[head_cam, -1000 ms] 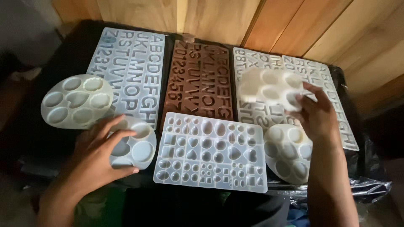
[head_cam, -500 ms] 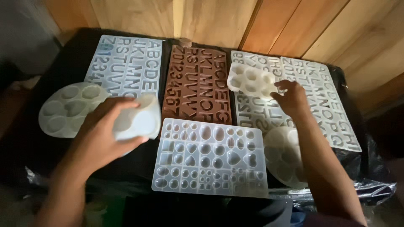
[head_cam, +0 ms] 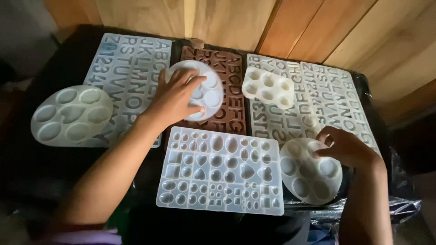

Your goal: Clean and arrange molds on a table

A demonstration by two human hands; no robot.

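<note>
Two hands grip round moulds: left hand [head_cam: 175, 97] one [head_cam: 200, 88] over the brown tray [head_cam: 229, 97], right hand [head_cam: 347, 147] another [head_cam: 309, 174].

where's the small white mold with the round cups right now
In the head view it lies right of centre, on the clear letter mold, just right of the brown letter mold; small white mold.

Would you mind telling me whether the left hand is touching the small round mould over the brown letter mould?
Touching. The head view shows the left hand spread on the small round mould, fingers pressed on it, above the brown letter mould.
</note>
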